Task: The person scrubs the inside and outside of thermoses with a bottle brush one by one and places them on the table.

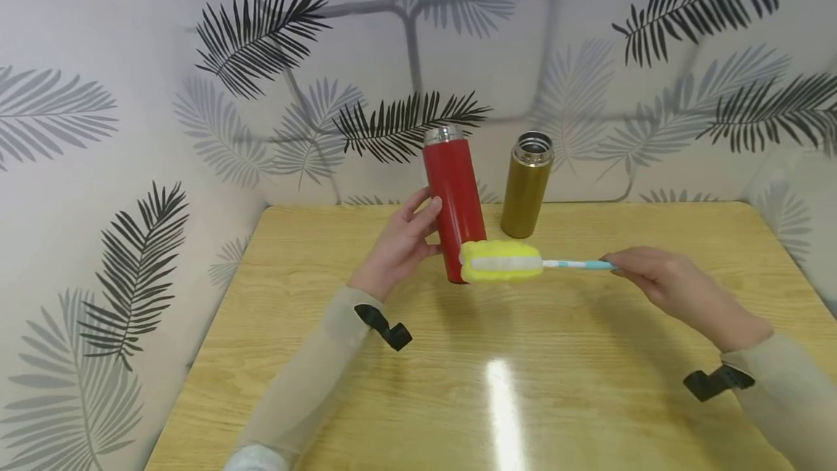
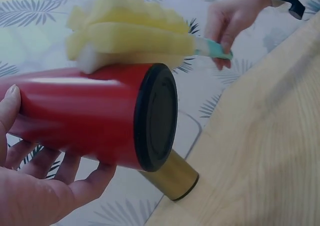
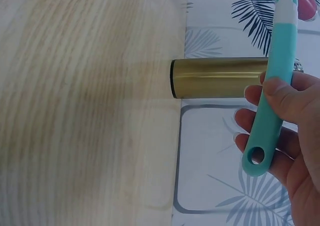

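My left hand [image 1: 402, 242] grips a red thermos bottle [image 1: 455, 195] round its side and holds it tilted above the table, steel neck up. In the left wrist view its black base [image 2: 157, 117] faces the camera. A bottle brush with a yellow and white sponge head [image 1: 502, 262] is in my right hand [image 1: 667, 283]. The thumb and fingers hold its turquoise handle [image 3: 276, 81], which has a hole at the end. The sponge lies against or just in front of the red bottle's lower side; whether it touches, I cannot tell.
A gold thermos bottle [image 1: 525, 187] stands uncapped near the back edge of the wooden table [image 1: 366, 413]. Behind it rises a wall [image 1: 484, 57] covered with a leaf pattern. Black straps [image 1: 386, 325] sit on both wrists.
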`<state>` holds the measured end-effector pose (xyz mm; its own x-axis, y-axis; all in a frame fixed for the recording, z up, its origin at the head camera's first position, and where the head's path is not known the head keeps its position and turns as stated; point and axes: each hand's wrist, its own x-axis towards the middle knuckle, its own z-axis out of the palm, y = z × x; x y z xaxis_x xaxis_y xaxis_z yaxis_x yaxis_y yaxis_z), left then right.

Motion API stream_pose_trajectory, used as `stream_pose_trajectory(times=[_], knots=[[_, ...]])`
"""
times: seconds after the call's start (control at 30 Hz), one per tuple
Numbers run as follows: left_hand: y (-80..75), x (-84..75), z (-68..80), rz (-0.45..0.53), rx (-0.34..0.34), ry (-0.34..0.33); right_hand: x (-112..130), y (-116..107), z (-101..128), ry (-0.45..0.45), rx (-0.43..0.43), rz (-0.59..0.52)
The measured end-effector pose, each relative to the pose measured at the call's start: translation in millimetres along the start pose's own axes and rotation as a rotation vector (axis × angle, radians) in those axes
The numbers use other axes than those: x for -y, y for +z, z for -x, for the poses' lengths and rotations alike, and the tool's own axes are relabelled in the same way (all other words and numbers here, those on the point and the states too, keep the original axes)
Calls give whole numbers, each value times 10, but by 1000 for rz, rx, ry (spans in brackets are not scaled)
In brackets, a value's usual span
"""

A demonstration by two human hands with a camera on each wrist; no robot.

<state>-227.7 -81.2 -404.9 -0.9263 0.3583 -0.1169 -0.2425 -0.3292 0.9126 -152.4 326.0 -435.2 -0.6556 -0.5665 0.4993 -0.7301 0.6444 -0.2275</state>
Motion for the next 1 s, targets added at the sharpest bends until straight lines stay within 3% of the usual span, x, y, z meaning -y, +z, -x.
stream_pose_trajectory(times=[0.17,0.37,0.8,1.0], knots=[[-51,-54,-19,12,-6,5,-1,50,43,-27,-11,2],[-58,0,3,1,18,-43,-21,91,23,-29,-62,19],[13,223,58,-63,149,-80,-52,-75,-125,5,-169,90],[38,290,75,-32,254,-94,-92,-157,-192,16,-209,105]])
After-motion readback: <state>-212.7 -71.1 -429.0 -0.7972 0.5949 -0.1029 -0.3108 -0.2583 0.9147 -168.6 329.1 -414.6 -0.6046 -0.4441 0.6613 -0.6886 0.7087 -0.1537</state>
